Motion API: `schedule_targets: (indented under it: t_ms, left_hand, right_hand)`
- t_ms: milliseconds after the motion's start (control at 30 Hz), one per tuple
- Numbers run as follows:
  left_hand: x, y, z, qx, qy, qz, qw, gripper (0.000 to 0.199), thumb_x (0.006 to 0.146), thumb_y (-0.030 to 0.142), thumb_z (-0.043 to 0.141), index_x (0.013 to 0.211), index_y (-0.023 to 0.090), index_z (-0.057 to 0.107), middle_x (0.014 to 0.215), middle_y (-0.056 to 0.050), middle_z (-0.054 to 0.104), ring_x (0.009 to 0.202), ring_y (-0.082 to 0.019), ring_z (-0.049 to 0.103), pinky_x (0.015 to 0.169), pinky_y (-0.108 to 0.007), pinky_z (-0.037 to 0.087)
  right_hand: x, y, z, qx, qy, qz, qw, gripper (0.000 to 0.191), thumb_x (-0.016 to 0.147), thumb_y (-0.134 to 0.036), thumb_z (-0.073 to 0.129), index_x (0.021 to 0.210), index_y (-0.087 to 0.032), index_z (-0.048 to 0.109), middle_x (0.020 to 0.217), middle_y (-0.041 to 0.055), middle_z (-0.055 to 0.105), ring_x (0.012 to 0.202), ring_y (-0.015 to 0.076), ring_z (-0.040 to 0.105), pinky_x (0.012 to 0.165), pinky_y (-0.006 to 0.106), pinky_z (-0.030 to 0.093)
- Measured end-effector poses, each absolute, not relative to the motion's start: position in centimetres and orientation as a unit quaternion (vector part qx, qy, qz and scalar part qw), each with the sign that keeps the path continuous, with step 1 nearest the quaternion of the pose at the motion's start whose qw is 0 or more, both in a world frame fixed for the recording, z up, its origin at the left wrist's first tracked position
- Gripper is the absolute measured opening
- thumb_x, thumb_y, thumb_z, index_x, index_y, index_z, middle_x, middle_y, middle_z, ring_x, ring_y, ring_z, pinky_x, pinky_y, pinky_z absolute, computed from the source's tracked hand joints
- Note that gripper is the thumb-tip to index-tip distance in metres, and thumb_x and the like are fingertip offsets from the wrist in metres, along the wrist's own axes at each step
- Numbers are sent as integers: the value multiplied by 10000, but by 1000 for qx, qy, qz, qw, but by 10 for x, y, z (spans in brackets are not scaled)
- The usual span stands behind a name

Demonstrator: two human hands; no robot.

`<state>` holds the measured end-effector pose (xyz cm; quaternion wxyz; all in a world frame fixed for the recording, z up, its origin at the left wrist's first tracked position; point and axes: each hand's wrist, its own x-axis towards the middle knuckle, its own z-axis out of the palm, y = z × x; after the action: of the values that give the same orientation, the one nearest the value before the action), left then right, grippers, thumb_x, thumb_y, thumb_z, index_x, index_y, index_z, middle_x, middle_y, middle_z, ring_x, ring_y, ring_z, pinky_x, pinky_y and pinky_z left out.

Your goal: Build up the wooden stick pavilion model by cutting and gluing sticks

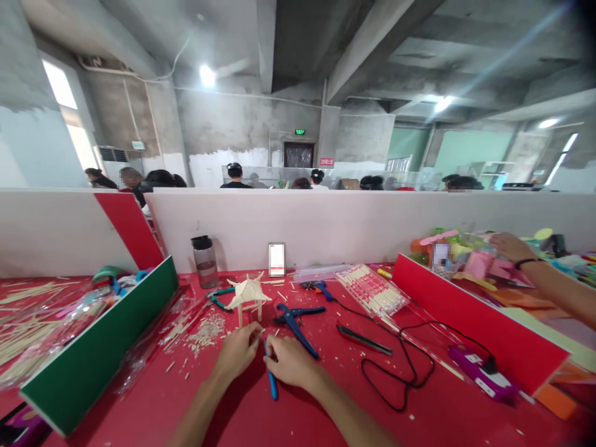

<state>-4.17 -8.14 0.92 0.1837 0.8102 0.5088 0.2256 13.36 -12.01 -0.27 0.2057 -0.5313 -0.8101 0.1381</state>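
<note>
Near the middle of the red table, my left hand (242,347) has its thumb and fingers pinched on a small pale stick piece (262,331). Just to its right, my right hand (289,360) is closed around a blue-handled tool (272,380), whose handle points toward me; its tip is hard to make out. Behind my left hand stands a small pavilion model (249,295) of pale sticks, with a peaked roof on thin legs. A blue cutter (298,323) lies behind my right hand. Small stick scraps (205,329) are heaped to the left.
A bottle (205,262) and a phone (277,259) stand by the white partition. Right are stick bundles (370,288), a glue gun (320,288), a black cutter knife (364,339), a looping cable and a purple power strip (482,372). Green (107,341) and red (475,323) boards flank me; another person's hand reaches beyond.
</note>
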Motion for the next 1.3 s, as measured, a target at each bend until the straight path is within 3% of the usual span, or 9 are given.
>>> schedule_targets:
  t_ms: [300,1300]
  left_hand:
    - [-33,-82,-4,820,480,237,203,214,790,82,479,865,180,654,822,-43,718,795,-182,647,683,-232,391]
    - [-32,-84,-4,824,481,222,201,222,786,58,477,859,178,648,808,-45,704,791,-180,636,677,-232,365]
  right_hand:
    - [135,-120,-6,-521,-818,138,201,96,831,-185,562,916,-202,604,826,25,688,756,174,610,627,277,259]
    - [137,-121,-4,-503,-831,124,204,100,825,-196,562,913,-205,610,830,28,706,749,178,618,622,287,244]
